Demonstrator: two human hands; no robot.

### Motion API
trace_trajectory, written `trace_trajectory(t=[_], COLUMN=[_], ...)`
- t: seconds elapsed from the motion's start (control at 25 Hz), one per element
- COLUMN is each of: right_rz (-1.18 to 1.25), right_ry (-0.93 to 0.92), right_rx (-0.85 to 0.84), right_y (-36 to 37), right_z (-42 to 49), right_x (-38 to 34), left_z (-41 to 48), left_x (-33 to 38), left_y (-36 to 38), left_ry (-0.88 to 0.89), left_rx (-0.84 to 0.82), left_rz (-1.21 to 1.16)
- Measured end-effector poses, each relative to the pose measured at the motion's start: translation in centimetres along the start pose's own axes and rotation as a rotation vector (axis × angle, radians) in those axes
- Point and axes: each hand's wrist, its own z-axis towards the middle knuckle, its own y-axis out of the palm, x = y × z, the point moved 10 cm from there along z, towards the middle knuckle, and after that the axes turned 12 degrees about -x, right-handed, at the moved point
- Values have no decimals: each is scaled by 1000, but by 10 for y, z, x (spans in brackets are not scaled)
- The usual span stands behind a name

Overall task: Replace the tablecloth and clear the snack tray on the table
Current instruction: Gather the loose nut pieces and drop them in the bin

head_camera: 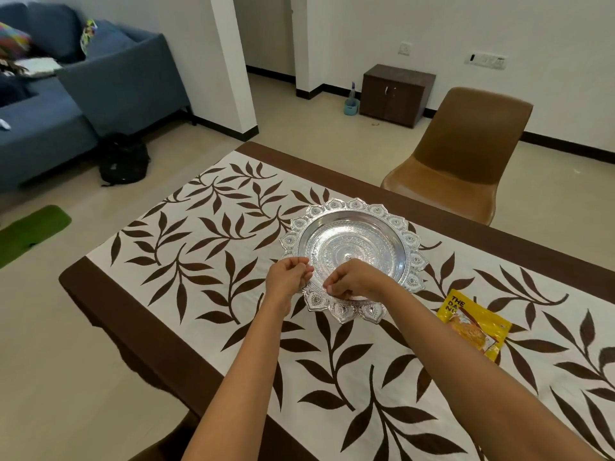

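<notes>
An ornate silver snack tray with a petal-shaped rim sits empty on the white tablecloth with brown leaf print and a brown border. My left hand is at the tray's near-left rim with its fingers curled against the edge. My right hand lies over the near rim, its fingers curled down onto it. A yellow snack packet lies flat on the cloth to the right of the tray, apart from both hands.
A brown chair stands at the table's far right side. A blue sofa, a black backpack and a green mat are on the left. A small brown cabinet stands by the far wall.
</notes>
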Motion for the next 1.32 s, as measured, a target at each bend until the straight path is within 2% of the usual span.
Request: trace_trajectory(t=[0.08,0.16,0.24,0.28,0.4,0.48,0.68,0.8,0.96,1.08,1.16,1.24,1.32], right_rz=[222,604,881,904,736,716,994,1038,840,800,850,901,907], right_ry=[31,25,-1,4,83,104,-12,-61,-52,-56,-48,-43,-32], right_rx=[-8,-4,39,72,191,257,276,275,291,286,301,311,298], right_y=[-2,-7,-17,-25,-46,-56,-60,-61,-61,-61,-62,-63,-63], right_z=[2,3,-2,-6,-22,-31,-41,-42,-45,-46,-46,-45,-42], right_x=[9,15,18,20,30,35,42,46,47,47,49,51,52], left_z=[0,-3,-9,-12,-17,-14,-3,-4,-3,0,1,4,7], left_x=[2,7,16,23,36,38,25,22,19,15,19,28,30], left_y=[2,3,6,9,34,54,102,123,142,147,135,103,66], left_ry=[10,32,92,133,236,265,281,345,414,443,432,345,227], left_rx=[-14,-12,7,13,-23,-56,-147,-154,-210,-227,-187,-111,-62], left_rz=[2,47,215,341,738,986,1426,1611,1723,1746,1602,1198,646])
